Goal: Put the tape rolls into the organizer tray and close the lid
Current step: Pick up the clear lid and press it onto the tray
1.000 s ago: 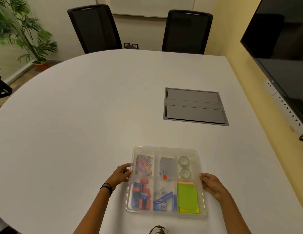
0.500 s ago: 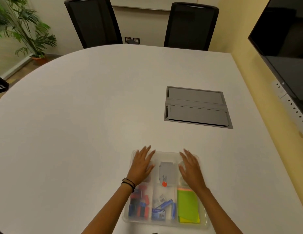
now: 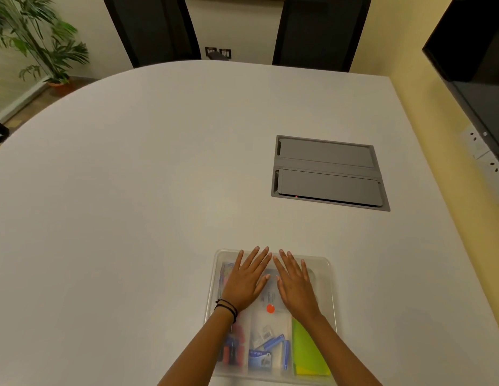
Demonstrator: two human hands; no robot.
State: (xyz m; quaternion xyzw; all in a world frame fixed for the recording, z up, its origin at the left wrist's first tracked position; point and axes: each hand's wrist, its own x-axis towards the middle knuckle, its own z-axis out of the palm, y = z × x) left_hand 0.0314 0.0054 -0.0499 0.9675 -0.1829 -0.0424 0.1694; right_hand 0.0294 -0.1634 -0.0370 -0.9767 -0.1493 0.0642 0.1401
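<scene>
Two hands: left hand (image 3: 246, 282) and right hand (image 3: 295, 285) flat, fingers spread, on lid (image 3: 323, 274)
Organizer tray (image 3: 332, 316): near table (image 3: 131, 204) front edge
Tape rolls: hidden under right hand
Room: bare table beyond

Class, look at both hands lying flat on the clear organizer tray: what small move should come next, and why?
Probably a firm downward press, then sliding the palms outward toward the corners. The left hand and right hand lie flat, fingers spread, on the clear plastic lid over the organizer tray's far half, close to its middle. Whether the edges have seated cannot be told, so the corners likely need checking.
</scene>
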